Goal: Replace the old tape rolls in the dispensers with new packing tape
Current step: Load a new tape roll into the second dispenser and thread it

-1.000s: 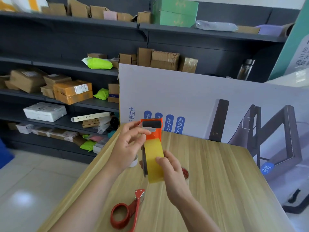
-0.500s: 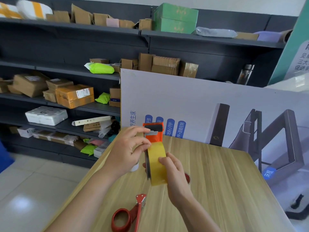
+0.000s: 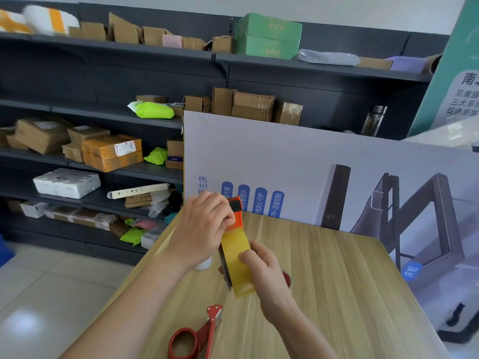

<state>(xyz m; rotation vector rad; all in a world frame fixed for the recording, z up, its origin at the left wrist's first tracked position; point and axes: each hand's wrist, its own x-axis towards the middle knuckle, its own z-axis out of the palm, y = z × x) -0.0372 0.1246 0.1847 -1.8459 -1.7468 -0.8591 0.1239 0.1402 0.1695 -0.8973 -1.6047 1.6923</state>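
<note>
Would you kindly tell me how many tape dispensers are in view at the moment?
2. The orange dispenser, loaded with yellow tape, is held above the table in both hands. The red dispenser lies empty on the table's near edge. Another may be hidden behind the right hand.

Head-worn camera looks forward and down, close over the table [image 3: 337, 281].
</note>
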